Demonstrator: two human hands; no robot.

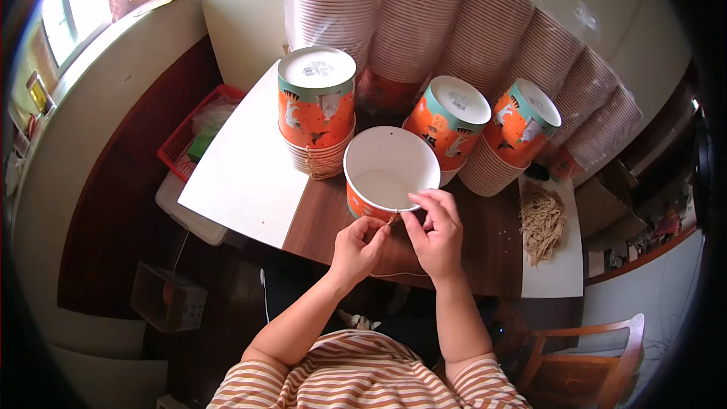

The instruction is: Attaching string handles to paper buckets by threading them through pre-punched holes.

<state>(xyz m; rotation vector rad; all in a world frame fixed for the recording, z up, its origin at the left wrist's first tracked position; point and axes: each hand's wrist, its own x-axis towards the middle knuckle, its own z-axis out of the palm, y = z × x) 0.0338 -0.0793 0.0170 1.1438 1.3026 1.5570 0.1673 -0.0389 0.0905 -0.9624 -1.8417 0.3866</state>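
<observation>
An open paper bucket (386, 153), white inside and orange outside, stands upright on the table before me. A thin brown string (393, 216) comes out at its near rim, and my left hand (359, 248) pinches it between thumb and forefinger just outside the wall. At the near right of the same rim is my right hand (436, 231); its thumb is outside and its bent fingers reach over the edge, holding the bucket. More string trails across the table below my hands. A small dark hole shows in the far wall of the bucket.
Upside-down stacks of orange buckets stand at left (316, 117) and right (522, 125); string hangs on the left one. Tall wrapped bucket stacks (416, 15) line the back. A bundle of strings (541, 223) lies right. A red basket (176, 159) and wooden chair (583, 356) flank the table.
</observation>
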